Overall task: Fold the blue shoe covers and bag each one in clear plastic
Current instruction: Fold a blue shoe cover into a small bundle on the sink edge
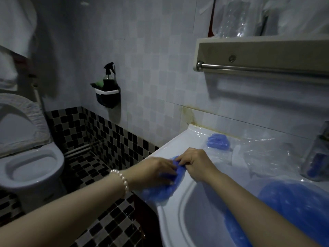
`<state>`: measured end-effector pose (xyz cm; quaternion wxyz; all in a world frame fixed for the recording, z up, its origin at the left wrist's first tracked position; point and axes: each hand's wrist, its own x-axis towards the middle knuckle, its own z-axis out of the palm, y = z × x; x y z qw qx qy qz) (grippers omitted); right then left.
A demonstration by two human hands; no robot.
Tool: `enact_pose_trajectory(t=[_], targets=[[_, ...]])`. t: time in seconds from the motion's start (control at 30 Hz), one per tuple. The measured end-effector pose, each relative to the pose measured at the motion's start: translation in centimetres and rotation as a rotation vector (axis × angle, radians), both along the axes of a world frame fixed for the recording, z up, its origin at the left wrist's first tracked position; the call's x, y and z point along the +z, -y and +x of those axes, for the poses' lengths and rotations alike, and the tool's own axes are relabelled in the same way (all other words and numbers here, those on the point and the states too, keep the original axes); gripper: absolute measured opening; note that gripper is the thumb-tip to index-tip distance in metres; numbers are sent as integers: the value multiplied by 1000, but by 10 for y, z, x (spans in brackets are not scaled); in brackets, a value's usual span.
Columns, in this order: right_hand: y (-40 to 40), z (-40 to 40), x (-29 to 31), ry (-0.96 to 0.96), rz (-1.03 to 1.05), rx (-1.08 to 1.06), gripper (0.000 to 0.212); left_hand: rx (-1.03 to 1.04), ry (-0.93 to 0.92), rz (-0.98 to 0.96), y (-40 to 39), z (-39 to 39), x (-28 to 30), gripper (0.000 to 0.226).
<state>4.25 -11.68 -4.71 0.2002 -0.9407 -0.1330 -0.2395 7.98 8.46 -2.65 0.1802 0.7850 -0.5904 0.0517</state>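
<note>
A blue shoe cover [165, 188] is spread over the left rim of the white sink [178, 220], its lower part hanging slightly past the edge. It is held at its upper end by both hands. The left hand [156, 172], with a pearl bracelet [121, 179] at the wrist, is laid on top of the cover with the fingers curled down onto the blue material. The right hand [195, 162] is placed just beside it, and a fold of the cover is pinched between its bent fingers. The two hands nearly touch, with the blue material bunched between them.

Further back on the surface, near the wall, a second folded blue cover [218, 141] is seen, lying at the edge of crumpled clear plastic bags [263, 154]. A heap of blue covers under clear plastic [293, 202] is seen at the right side of the sink, well apart from the hands.
</note>
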Motion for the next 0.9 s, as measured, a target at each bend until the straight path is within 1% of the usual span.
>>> enact_pose_trajectory(t=[0.07, 0.17, 0.23, 0.33, 0.4, 0.43, 0.53, 0.6, 0.67, 0.77, 0.83, 0.9], targets=[[-1, 0, 5, -69, 144, -125, 30, 4, -67, 30, 1, 1, -9, 37], [-4, 8, 15, -195, 261, -167, 25, 100, -55, 123, 9, -2, -12, 52], [-7, 12, 21, -271, 237, -163, 24, 180, -56, 215, 16, -8, -10, 57], [-8, 17, 21, -339, 46, -150, 27, 250, -34, 335, 22, -13, -10, 67], [-6, 13, 19, -258, -56, -166, 27, 274, -14, 405, 23, -12, -13, 74], [-6, 8, 19, -179, -24, -172, 27, 281, -12, 432, 22, -11, -13, 80], [-8, -20, 19, 52, 239, -119, 24, 284, -29, 467, 22, -10, -14, 101], [-12, -44, 16, 120, 262, -8, 24, 273, -41, 468, 22, -10, -15, 113], [-18, -67, 9, 92, 194, 117, 31, 263, -44, 447, 21, -10, -15, 119], [-24, -89, -17, -14, -10, 232, 55, 273, -44, 453, 21, -10, -15, 115], [-27, -95, -34, -85, -6, 258, 63, 272, -59, 464, 20, -10, -13, 111], [-28, -96, -41, -76, -2, 250, 63, 254, -96, 507, 20, -7, -8, 111]])
